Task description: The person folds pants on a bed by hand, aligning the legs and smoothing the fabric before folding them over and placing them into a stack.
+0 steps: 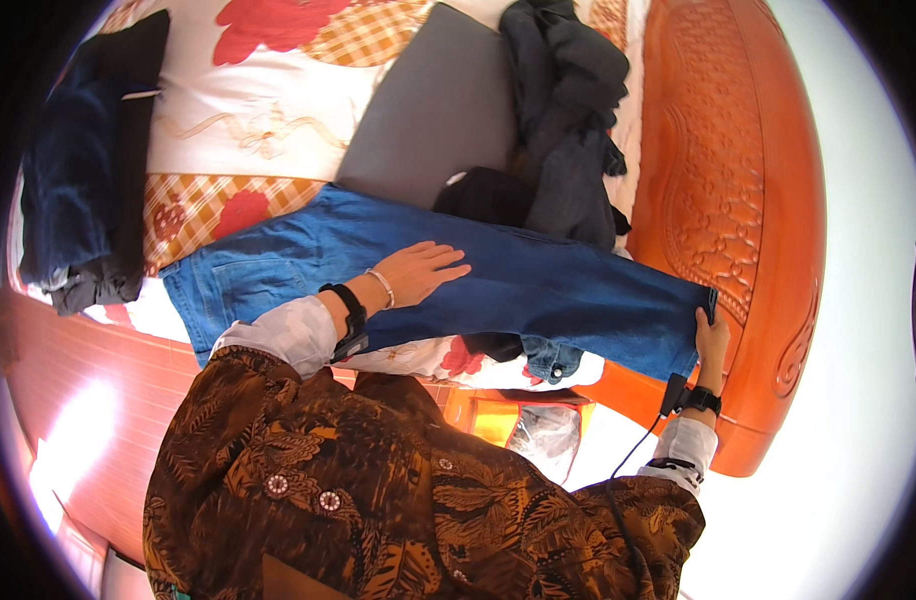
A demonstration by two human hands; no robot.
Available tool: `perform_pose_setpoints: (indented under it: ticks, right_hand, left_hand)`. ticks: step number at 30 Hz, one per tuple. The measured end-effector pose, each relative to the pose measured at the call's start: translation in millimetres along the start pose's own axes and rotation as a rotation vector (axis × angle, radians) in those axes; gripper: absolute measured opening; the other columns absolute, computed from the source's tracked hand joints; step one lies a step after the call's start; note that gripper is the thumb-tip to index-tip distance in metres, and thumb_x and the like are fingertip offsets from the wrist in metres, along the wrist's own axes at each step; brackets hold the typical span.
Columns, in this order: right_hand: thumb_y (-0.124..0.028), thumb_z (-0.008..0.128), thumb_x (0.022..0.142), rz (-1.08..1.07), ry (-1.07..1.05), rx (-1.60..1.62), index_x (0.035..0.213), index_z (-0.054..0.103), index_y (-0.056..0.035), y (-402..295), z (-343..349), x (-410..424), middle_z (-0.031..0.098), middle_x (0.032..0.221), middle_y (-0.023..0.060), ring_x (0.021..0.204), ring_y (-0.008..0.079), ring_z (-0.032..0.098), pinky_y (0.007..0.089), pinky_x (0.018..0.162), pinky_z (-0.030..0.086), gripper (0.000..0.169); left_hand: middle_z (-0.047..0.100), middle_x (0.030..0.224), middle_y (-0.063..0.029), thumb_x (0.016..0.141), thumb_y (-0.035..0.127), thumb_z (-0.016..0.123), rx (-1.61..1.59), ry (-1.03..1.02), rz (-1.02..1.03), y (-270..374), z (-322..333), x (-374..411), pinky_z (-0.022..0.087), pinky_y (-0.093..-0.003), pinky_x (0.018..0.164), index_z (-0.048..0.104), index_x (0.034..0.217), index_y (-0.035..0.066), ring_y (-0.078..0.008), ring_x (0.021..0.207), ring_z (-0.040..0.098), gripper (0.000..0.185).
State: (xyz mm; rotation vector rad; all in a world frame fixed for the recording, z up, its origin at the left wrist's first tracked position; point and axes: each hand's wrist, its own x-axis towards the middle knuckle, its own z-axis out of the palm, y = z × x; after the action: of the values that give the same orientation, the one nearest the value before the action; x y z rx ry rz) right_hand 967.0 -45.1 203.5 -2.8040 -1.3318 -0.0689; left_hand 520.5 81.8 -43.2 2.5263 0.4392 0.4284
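Observation:
A pair of blue jeans (pixel 518 277) lies folded lengthwise across the bed's near side, its waist and back pocket at the left and its leg hems at the right. Flat on the upper legs rests my left hand (pixel 422 274), palm down, holding nothing. My right hand (pixel 713 339) grips the hem end beside the carved headboard, with the fingers partly hidden by the cloth. Below the legs, part of another denim garment (pixel 552 360) shows on the bed.
Dark folded trousers (pixel 79 172) are stacked at the left. A grey cushion or folded cloth (pixel 435 112) and a heap of black clothes (pixel 570 97) lie beyond the jeans. The carved wooden headboard (pixel 717 172) rises at the right. A cable (pixel 615 480) hangs from my right wrist.

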Motion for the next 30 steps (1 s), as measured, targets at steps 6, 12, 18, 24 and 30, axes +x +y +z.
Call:
perform_pose_setpoints:
  ticks: [6,12,18,24,30]
  right_hand:
    - [-0.030,0.054,0.081,0.024,-0.036,0.123,0.089,0.058,0.0012,53.7,23.7,4.5,0.057,0.069,0.0210,0.068,0.0330,0.058,0.0382,0.062,0.043,0.033]
    - [-0.031,0.053,0.083,-0.016,0.013,0.126,0.082,0.055,0.0022,81.5,81.4,21.4,0.056,0.069,0.0214,0.069,0.0325,0.058,0.0383,0.061,0.043,0.033]
    - [-0.028,0.054,0.082,-0.047,0.012,0.327,0.078,0.052,0.0017,55.3,77.5,36.9,0.053,0.065,0.0243,0.066,0.0414,0.053,0.0420,0.056,0.041,0.030]
    - [-0.028,0.053,0.083,-0.142,0.037,0.188,0.079,0.050,-0.0007,58.0,84.3,48.2,0.054,0.066,0.0234,0.067,0.0418,0.053,0.0452,0.056,0.041,0.028]
    - [-0.032,0.051,0.083,-0.080,0.054,0.090,0.081,0.052,-0.0026,70.5,95.8,60.8,0.057,0.069,0.0221,0.071,0.0410,0.055,0.0471,0.059,0.042,0.030]
  left_hand:
    - [0.043,0.123,-0.0086,0.082,0.017,0.050,-0.050,-0.112,-0.027,15.0,39.6,76.0,0.040,-0.0355,0.089,0.033,0.129,0.015,-0.0255,0.108,0.045,0.050]
    - [0.049,0.110,-0.0105,0.079,0.011,0.050,-0.173,-0.004,-0.318,41.3,56.8,136.2,0.045,-0.0366,0.079,0.033,0.129,0.014,-0.0282,0.097,0.050,0.053]
    - [0.045,0.119,-0.0100,0.074,0.005,0.051,-0.038,-0.134,0.093,72.1,98.8,161.9,0.040,-0.0349,0.085,0.044,0.121,0.015,-0.0248,0.104,0.046,0.049]
    - [0.036,0.132,-0.0084,0.071,0.012,0.053,0.002,-0.369,0.430,121.9,146.8,164.9,0.031,-0.0362,0.095,0.045,0.119,0.011,-0.0236,0.116,0.037,0.049]
    - [0.043,0.128,-0.0074,0.075,0.007,0.048,-0.348,-0.934,0.392,147.4,159.0,148.6,0.029,-0.0352,0.101,0.047,0.121,0.011,-0.0218,0.117,0.040,0.046]
